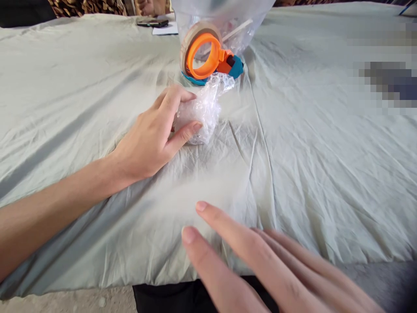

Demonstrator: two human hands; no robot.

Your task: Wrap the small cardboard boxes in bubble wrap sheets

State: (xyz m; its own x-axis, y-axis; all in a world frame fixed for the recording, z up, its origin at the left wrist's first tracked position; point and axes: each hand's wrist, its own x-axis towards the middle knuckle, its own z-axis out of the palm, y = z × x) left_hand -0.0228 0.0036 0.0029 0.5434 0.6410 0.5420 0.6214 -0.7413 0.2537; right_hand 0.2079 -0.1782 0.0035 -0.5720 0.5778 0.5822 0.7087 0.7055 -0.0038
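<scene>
Bubble-wrap bundle [202, 114], clear and crumpled, lies on a pale green cloth [325, 152] near the middle of the head view, a little beyond centre. The left hand [152, 135] comes in from the lower left and grips the bundle from its left side: the thumb presses against the near face, the fingers curl over the top and far side, and the palm rests on the cloth. What the wrap contains cannot be made out. Just beyond the bundle, touching or nearly touching its upper end, stands an orange and blue tape dispenser [210, 57] with its roll upright. Behind that is a clear plastic bag [228, 19], contents unclear. The right hand [260, 265] is in the lower foreground, well apart from the bundle, fingers straight and spread, holding nothing; it is blurred, and contact with the cloth cannot be confirmed. A dark phone [152, 22] lies on a sheet of paper [167, 29] at the far edge.
</scene>
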